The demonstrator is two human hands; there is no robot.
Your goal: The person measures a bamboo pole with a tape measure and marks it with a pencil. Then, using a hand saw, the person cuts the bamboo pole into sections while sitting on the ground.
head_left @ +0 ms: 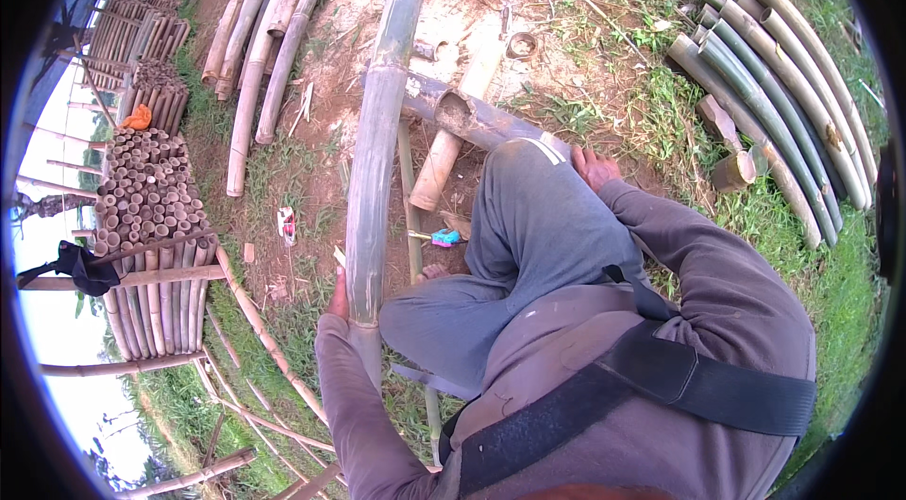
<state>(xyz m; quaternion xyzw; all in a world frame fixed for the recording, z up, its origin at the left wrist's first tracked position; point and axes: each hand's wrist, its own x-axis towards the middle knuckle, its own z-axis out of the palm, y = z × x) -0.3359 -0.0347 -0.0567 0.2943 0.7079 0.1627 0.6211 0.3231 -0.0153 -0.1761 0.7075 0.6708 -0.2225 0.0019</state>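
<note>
Outdoor ground of reddish soil, grass and pale shavings fills the frame, curved by a fisheye lens. At left, a wooden rack [179, 274] is packed with cut bamboo tubes [156, 189], their round, hollow ends showing; an orange bundle [138, 117] lies on tubes higher up, and a black cloth [87, 269] hangs at the rack's side.

Grey-green, smooth and jointed, the long pole [370, 151] runs from the top edge down past centre-left. Under it, the cross pole [505, 129] slants toward centre-right, with a dark hollow in its side. Below that lies a tan tube [439, 170], open at its lower end.

A seated person in grey trousers [543, 217] wears a wide black strap [661, 368]. The left hand [337, 300], at lower centre-left, lies against the long pole, fingers fairly straight; whether it grips is unclear. The right hand [595, 167], right of centre, has bent fingers at the cross pole's end; its hold cannot be told.

Near centre is a small blue and pink case [445, 237]; left of the long pole, a red and white packet [286, 226]. More bamboo poles [774, 94] lie at upper right.
</note>
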